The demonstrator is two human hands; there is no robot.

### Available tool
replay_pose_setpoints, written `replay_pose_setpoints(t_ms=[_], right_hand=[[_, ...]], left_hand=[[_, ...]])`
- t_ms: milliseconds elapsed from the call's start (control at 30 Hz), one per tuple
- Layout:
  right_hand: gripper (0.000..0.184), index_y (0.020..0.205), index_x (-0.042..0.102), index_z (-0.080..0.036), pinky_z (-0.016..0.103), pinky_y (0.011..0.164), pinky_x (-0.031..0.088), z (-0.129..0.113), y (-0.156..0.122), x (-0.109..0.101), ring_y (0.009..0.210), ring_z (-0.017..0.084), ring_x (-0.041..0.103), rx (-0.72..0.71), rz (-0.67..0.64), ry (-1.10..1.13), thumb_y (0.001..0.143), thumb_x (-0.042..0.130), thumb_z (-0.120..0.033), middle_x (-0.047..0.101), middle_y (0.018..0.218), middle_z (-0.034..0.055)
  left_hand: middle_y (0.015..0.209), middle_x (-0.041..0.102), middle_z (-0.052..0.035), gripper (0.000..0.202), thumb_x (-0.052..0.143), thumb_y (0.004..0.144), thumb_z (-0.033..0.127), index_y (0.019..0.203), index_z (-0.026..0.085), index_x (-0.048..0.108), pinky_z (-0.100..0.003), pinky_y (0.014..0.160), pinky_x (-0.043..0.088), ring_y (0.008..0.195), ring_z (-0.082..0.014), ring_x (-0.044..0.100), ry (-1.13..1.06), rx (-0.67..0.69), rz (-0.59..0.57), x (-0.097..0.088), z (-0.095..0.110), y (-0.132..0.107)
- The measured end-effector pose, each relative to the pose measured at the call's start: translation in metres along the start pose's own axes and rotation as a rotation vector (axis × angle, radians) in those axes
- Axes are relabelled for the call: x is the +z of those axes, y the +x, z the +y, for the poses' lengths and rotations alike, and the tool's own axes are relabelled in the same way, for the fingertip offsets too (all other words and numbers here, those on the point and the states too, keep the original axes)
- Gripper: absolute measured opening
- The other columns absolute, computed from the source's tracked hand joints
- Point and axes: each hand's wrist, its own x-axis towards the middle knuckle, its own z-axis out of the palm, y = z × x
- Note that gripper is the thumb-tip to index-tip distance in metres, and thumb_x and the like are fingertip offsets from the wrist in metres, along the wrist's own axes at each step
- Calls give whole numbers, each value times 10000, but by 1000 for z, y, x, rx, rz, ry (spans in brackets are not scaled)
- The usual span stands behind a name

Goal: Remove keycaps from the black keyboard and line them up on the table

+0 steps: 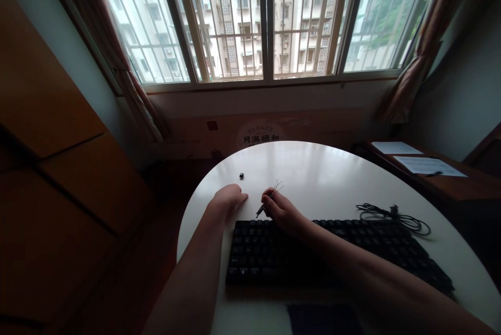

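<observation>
My right hand (278, 207) grips a wire keycap puller (260, 211); thin wire loops stick up above the fingers and a narrow forked tip points down to the left. That hand is over the upper edge of a black keyboard (254, 256), whose middle is partly hidden by my right forearm. My left hand (231, 197) is low at the white table, beyond the keyboard's top left corner, with its fingers curled in; whatever they may hold is hidden. Just past it lies a small black piece (241, 176), perhaps a keycap or switch.
A coiled black cable (395, 216) lies behind the keyboard's right part. The white round-edged table (313, 168) faces a barred window. A dark flat object (324, 319) is at the near edge. To the right, a brown desk (469, 186) bears paper sheets (428, 166) and a pen (433, 174).
</observation>
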Motion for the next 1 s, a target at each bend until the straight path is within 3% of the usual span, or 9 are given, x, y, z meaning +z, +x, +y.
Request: replay_pose_setpoints(t_ms=[500, 767, 1000], right_hand=[[180, 946, 514, -212, 265, 633, 399, -5, -5, 1, 651, 163, 514, -85, -100, -213, 962, 467, -386, 586, 732, 8], [136, 938, 541, -212, 278, 620, 365, -13, -5, 3, 625, 183, 530, -83, -119, -361, 949, 491, -338, 607, 697, 15], [153, 974, 567, -229, 269, 604, 312, -15, -9, 5, 609, 188, 508, -163, -179, -587, 945, 518, -371, 605, 708, 25]], left_hand=[[791, 715, -110, 356, 583, 779, 509, 772, 173, 702, -325, 742, 464, 817, -284, 666, 33, -22, 18, 3, 4, 2], [848, 721, -127, 369, 547, 812, 500, 825, 170, 711, -327, 744, 461, 846, -287, 662, 57, -29, 24, 2, 7, -1], [831, 721, -116, 358, 540, 821, 488, 831, 176, 714, -318, 721, 456, 825, -279, 664, 37, -26, 24, 1, 7, -5]])
